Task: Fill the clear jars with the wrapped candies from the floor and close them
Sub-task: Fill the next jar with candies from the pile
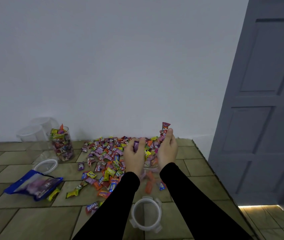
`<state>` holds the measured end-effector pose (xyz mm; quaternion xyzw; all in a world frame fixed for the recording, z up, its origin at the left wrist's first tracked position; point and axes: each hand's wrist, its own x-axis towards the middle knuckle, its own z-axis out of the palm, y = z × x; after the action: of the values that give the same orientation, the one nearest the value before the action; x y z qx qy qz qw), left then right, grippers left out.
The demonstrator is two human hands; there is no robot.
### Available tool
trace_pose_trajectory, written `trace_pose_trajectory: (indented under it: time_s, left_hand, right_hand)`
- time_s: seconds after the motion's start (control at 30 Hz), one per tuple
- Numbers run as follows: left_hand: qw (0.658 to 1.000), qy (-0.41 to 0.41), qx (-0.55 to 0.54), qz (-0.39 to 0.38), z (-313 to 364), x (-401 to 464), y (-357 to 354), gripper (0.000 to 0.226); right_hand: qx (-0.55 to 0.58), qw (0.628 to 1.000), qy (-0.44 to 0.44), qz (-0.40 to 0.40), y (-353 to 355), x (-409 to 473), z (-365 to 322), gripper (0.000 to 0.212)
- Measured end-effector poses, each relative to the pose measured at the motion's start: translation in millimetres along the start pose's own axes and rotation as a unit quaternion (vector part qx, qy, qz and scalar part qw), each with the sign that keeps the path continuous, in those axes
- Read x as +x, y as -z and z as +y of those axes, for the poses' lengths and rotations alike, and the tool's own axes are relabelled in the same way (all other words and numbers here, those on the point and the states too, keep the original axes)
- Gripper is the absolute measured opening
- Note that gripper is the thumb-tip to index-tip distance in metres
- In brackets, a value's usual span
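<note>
Jars (61, 144): one filled, two empty (31, 134), both hands (134, 154) holding candies (103, 153).

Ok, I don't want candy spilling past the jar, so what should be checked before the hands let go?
1. Left hand holds candies: ok, fingers curled round purple wrappers.
2. Right hand holds candies: ok, one red wrapper sticks up above the grip.
3. Open jar under the hands: cannot tell, a clear rim shows between the wrists, mostly hidden.
4. Candies landing inside: cannot tell, blurred falling pieces show below the wrists.
5. Lid within reach: ok, it lies on the floor between the forearms.
6. Filled jar on the left closed: not ok, wrappers poke above its open rim.
</note>
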<state>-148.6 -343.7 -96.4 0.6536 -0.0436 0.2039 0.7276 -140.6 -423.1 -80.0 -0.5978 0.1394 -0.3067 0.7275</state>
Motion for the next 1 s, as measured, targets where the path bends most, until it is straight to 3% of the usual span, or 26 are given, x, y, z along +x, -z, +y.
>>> trace_pose_trajectory:
  time_s: [0.2,0.43,0.63,0.8,0.9,1.0]
  left_hand:
    - [0.998,0.024,-0.05,-0.005,1,-4,1,0.016]
    - [0.999,-0.005,-0.049,-0.023,-5,-5,4,0.012]
    - [0.996,-0.007,-0.069,-0.055,-10,-4,7,0.033]
    - [0.996,-0.025,-0.08,0.0,-18,-3,13,0.032]
    - [0.993,0.083,-0.076,-0.02,-25,-7,13,0.04]
    - [0.952,0.249,-0.167,-0.068,-19,-14,6,0.068]
  right_hand:
    - [-0.001,1.0,-0.009,0.004,-1,3,4,0.053]
    - [0.007,1.0,0.005,-0.002,1,-4,-2,0.049]
    - [-0.004,1.0,0.012,-0.02,5,-5,-5,0.047]
    - [-0.009,0.999,0.013,-0.037,5,-5,-3,0.044]
    - [-0.015,0.999,0.02,-0.046,6,-5,-5,0.038]
    - [-0.024,0.998,0.039,-0.047,3,-5,-3,0.046]
